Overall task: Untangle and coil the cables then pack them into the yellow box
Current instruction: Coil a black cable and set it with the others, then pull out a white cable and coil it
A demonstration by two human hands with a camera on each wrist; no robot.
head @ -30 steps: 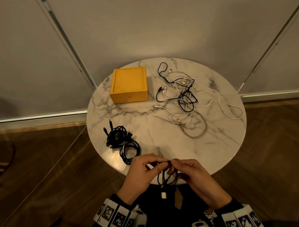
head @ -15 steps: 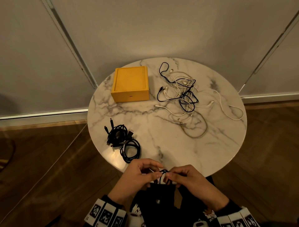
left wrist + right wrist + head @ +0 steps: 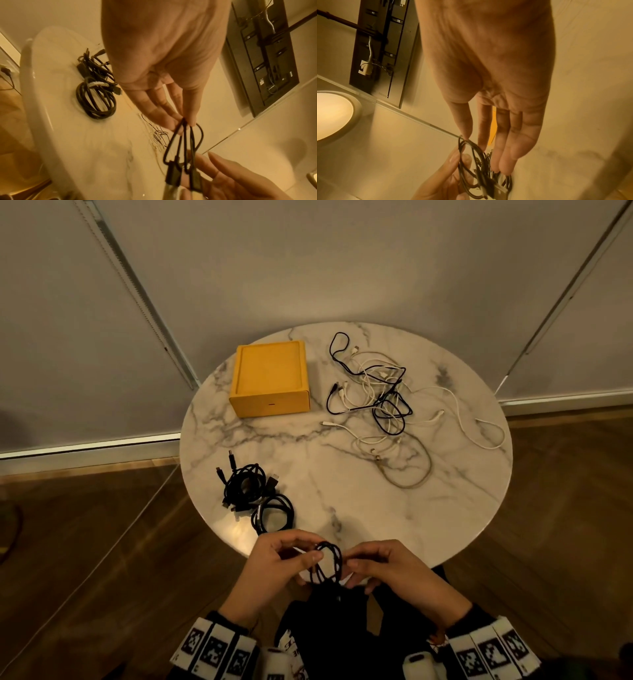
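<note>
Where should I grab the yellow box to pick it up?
Judging by its shape, grip the yellow box by its two opposite side walls, coming down from above. It sits flat on the table, its lid is closed, and both sides are clear of the cables.

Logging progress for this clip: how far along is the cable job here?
Done: two black coils lie on the table. In hand: left hand and right hand hold a small black cable in loops. Left: the tangled pile, and packing; the yellow box looks closed.
</note>
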